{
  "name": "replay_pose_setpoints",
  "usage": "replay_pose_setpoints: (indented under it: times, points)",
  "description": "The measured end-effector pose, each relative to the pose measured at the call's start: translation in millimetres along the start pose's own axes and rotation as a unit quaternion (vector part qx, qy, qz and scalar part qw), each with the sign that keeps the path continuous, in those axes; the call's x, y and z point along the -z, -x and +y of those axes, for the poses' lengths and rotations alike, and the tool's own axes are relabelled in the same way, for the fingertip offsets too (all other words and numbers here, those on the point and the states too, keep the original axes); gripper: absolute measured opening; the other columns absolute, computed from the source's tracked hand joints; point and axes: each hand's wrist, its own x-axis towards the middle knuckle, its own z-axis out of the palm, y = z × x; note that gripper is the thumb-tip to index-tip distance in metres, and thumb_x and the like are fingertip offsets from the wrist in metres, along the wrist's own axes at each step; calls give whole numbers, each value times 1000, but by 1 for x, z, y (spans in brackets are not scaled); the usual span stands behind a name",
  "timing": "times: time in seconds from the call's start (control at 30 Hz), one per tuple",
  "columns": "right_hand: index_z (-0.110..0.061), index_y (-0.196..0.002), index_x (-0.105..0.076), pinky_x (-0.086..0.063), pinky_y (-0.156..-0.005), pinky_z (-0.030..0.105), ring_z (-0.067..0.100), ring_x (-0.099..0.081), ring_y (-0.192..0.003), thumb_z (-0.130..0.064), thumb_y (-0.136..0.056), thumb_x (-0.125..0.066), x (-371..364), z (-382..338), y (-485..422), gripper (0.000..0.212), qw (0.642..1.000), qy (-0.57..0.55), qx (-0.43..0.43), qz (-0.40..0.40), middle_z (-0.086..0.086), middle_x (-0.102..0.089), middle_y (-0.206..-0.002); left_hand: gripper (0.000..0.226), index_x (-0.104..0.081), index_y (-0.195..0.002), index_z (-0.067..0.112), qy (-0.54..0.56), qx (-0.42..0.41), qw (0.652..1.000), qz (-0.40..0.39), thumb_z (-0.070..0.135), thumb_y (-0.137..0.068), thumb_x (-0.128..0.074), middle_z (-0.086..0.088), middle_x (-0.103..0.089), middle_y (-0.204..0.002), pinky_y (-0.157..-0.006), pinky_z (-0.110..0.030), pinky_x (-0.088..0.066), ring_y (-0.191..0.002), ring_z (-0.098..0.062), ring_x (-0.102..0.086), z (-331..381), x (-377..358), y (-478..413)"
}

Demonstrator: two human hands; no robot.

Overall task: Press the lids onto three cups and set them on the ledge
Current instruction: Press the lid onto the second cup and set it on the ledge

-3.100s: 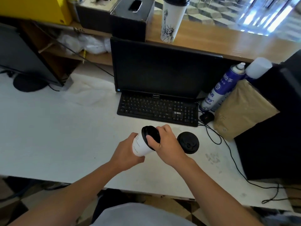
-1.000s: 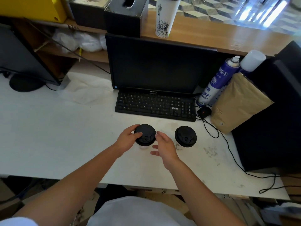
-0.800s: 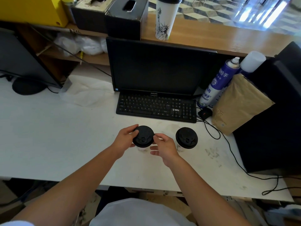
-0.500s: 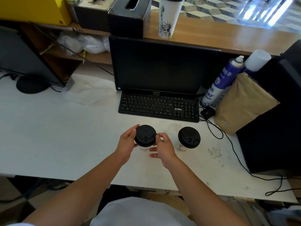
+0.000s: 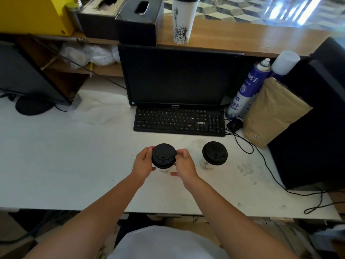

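Left hand [image 5: 142, 163] and right hand [image 5: 184, 164] clasp opposite sides of the black lid [image 5: 163, 155] on a paper cup [image 5: 164, 169], upright on the white desk [image 5: 65, 165] near the keyboard [image 5: 179, 121]. A second lidded cup [image 5: 214, 155] stands just to its right, untouched. A third lidded cup [image 5: 183, 19] stands on the far wooden ledge [image 5: 242, 40].

Matt black plastic lid [image 5: 164, 156]; wooden ledge [image 5: 242, 38] (glossy); scuffed white desk [image 5: 56, 156].

A white tabletop [image 5: 56, 156] carries a dark monitor [image 5: 179, 75]; behind the monitor runs a wooden ledge [image 5: 242, 37], and beyond it a checkered floor [image 5: 233, 10] catches bright daylight.
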Motion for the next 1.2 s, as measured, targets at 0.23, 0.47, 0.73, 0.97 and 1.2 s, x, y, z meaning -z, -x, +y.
replay_pose_setpoints:
  times: [0.23,0.47,0.73,0.97,1.2]
  points:
    - [-19,-118,-50,-60,-65,33,30,-61,-111,-42,-106,-38,-6,2,0,29,1000,-1,-21,2,8,-56,-126,23,-69,-108,8,106,8,992,64,19,-104,-49,-10,-72,-110,-85,-36,-57,-108,-28,-67,-6,1,9]
    - [-21,-111,-57,-63,-66,37,25,-65,-89,-46,-105,-39,-10,19,6,31,999,-31,-40,-19,10,-64,-115,28,-72,-112,14,194,27,980,33,16,-106,-45,-7,-73,-116,-104,-37,-49,-116,-22,-65,-19,5,24]
    - [-18,-115,-50,-61,-59,37,23,-58,-92,-36,-107,-32,-19,19,3,26,998,58,29,-15,9,-57,-115,30,-67,-117,8,123,12,992,38,20,-107,-41,-12,-69,-118,-101,-42,-53,-116,-27,-63,-28,13,20]
    - [-20,-116,-47,-63,-65,48,24,-55,-95,-32,-108,-28,-18,15,1,24,989,122,79,-12,5,-54,-112,34,-57,-122,14,-125,-96,987,32,26,-109,-28,-1,-64,-110,-94,-41,-54,-104,-22,-63,-30,15,21]
    - [-13,-118,-59,-54,-57,32,28,-59,-87,-24,-107,-43,-10,15,8,22,989,-126,-26,-72,14,-62,-121,61,-52,-138,11,-83,-139,985,67,-20,-88,-38,-4,-59,-135,-108,-34,-44,-123,-18,-55,-23,8,25]
